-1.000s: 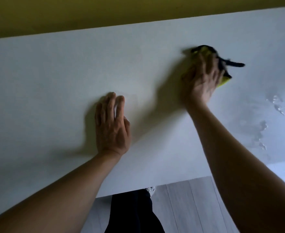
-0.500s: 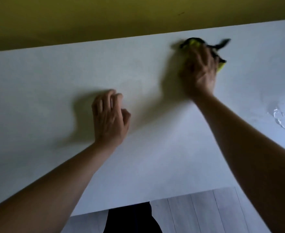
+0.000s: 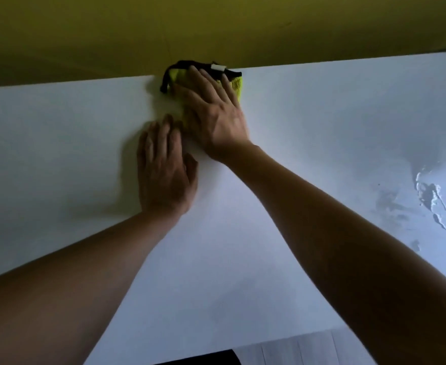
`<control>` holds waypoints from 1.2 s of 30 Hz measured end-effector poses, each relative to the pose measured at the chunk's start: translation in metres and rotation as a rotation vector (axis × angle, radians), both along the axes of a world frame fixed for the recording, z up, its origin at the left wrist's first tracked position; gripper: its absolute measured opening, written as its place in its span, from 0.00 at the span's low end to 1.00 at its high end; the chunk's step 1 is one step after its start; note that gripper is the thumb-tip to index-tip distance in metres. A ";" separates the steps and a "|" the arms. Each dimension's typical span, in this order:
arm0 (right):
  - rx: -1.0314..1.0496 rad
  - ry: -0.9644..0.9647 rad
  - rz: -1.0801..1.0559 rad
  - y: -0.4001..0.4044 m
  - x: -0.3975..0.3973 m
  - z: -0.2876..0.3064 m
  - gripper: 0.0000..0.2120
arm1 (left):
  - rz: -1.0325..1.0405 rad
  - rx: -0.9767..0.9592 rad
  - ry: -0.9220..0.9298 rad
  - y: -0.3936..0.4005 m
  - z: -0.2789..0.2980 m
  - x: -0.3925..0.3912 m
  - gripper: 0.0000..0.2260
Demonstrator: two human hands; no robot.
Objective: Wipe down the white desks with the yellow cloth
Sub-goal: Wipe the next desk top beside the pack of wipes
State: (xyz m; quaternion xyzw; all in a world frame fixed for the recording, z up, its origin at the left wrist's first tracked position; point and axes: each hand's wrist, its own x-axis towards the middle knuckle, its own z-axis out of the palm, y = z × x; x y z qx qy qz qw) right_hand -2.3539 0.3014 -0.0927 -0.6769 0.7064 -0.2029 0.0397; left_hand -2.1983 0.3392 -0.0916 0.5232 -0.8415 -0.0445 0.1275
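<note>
A white desk (image 3: pixel 295 133) fills most of the view. At its far edge lies the yellow cloth (image 3: pixel 237 85), which has a black trim and a small white tag. My right hand (image 3: pixel 214 111) presses flat on the cloth, fingers spread, covering most of it. My left hand (image 3: pixel 164 172) lies palm down on the bare desk just below and left of the right hand, holding nothing; its fingertips nearly touch the cloth.
A yellow wall (image 3: pixel 216 27) rises directly behind the desk's far edge. Wet streaks and droplets (image 3: pixel 432 196) glisten on the right part of the desk. Grey plank floor (image 3: pixel 308 349) shows below the near edge, next to dark clothing (image 3: pixel 203 360).
My right hand has slid the cloth leftward and up to the desk's far edge against the wall. My left hand has shifted forward, closer to the right hand.
</note>
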 end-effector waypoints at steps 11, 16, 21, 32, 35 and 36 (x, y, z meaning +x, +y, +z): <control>0.036 -0.040 -0.874 0.055 -0.184 0.011 0.25 | 0.002 0.047 -0.003 0.000 0.005 -0.006 0.28; -0.185 0.047 -0.644 0.024 -0.093 0.005 0.21 | -0.007 0.035 0.002 -0.001 0.002 -0.004 0.27; -0.042 -0.082 -0.155 0.026 0.027 0.006 0.22 | 0.001 -0.026 0.014 0.000 -0.003 -0.001 0.24; -0.041 -0.130 -0.770 0.132 -0.125 0.012 0.24 | -0.030 -0.019 0.031 0.004 -0.002 -0.003 0.25; -0.169 -0.125 -0.638 0.140 -0.070 0.012 0.23 | -0.031 -0.021 0.029 0.004 0.000 -0.005 0.25; -0.158 -0.140 -0.558 0.148 -0.047 0.013 0.23 | -0.030 -0.019 0.031 0.004 0.000 -0.005 0.25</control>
